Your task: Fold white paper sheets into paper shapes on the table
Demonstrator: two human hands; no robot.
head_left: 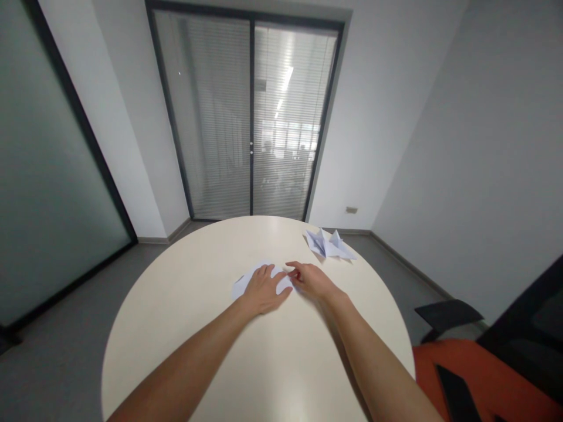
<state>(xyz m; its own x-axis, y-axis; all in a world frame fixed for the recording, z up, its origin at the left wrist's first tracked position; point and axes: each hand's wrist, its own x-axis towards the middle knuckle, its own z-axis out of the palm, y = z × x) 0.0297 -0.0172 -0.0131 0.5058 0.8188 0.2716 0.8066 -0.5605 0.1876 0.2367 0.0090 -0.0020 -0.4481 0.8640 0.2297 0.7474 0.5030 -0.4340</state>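
A white sheet of paper lies on the round table, partly covered by my hands, so its full outline is hidden. My left hand rests flat on the paper with the fingers spread. At the paper's right edge, my right hand has its thumb and fingers pinched together on the paper's edge or corner. Beyond my right hand, near the table's far right rim, stand folded white paper pieces with pointed tips.
The round cream table fills the middle of the view. An orange office chair with black armrests stands at the right. Behind the table are a glass partition with blinds and white walls.
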